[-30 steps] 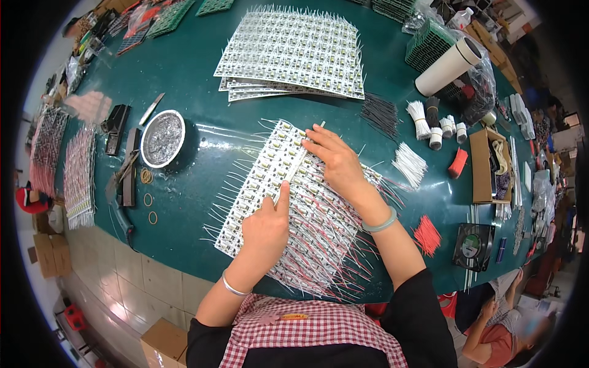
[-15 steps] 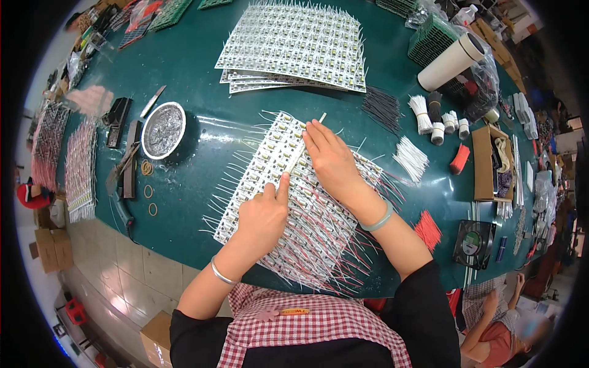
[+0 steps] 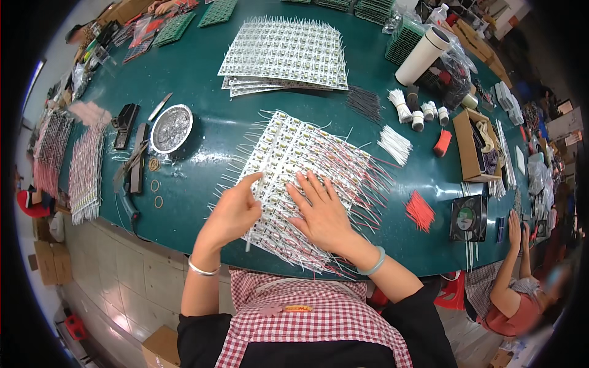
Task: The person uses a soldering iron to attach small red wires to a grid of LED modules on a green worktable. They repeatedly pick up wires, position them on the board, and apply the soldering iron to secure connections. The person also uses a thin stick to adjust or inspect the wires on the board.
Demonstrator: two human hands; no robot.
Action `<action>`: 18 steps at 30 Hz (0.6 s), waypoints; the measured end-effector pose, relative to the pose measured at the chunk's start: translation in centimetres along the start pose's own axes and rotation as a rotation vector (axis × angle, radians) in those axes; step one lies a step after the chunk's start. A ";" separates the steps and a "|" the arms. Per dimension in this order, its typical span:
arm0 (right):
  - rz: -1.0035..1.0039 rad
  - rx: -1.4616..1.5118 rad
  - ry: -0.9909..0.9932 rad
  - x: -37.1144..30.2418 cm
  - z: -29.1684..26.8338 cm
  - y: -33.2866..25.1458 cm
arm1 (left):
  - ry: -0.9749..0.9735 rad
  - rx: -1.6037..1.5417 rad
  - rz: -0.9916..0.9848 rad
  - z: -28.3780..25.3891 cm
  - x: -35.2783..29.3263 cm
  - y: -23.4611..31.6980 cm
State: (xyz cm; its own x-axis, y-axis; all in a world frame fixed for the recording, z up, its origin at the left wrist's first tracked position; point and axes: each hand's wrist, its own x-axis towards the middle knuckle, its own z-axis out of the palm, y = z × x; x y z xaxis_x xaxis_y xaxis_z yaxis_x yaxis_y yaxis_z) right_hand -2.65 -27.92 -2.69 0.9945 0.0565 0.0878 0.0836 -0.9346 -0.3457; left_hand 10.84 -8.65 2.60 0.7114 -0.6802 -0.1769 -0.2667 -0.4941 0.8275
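A white circuit board panel (image 3: pixel 279 144) lies tilted on the table in front of me, covered in rows of small components. White wires fringe its left edge, and red and white wires spread over its right half. My left hand (image 3: pixel 230 211) is curled at the panel's left side, its index finger stretched onto the board. A thin pale strip (image 3: pixel 248 244) pokes out below that hand, and its middle is hidden by the fingers. My right hand (image 3: pixel 322 218) rests flat on the wired part, fingers spread, holding nothing.
Stacked white panels (image 3: pixel 282 52) lie beyond. At left stand a bowl of silvery material (image 3: pixel 172 129) and a soldering iron (image 3: pixel 129 205). At right are white wires (image 3: pixel 394 145), red wires (image 3: pixel 419 210), a small fan (image 3: pixel 468 219) and an open carton (image 3: pixel 475 147). A co-worker's hands (image 3: pixel 518 233) are at far right.
My left hand has moved left across the panel. My right hand has come nearer to me, off the panel's upper part, with its fingers now spread. The pale strip has shifted left and toward me.
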 end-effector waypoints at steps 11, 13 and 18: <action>-0.023 -0.056 -0.021 -3.7 -0.4 1.3 | 0.189 0.303 0.028 -4.4 -4.1 -7.0; -0.026 -0.039 0.009 -4.3 0.3 1.8 | 0.156 0.376 0.065 -4.0 -3.7 -7.4; -0.006 0.003 0.044 -5.3 0.2 2.3 | 0.112 0.480 0.151 -2.6 -3.7 -6.9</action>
State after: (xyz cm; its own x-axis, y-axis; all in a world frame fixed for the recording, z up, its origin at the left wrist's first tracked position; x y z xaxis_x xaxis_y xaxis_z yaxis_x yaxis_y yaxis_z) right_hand -7.75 -30.29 -4.10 0.9903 0.0463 0.1309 0.0896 -0.9334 -0.3474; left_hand 11.74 -1.27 -1.06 0.6998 -0.7143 0.0057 -0.6218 -0.6052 0.4971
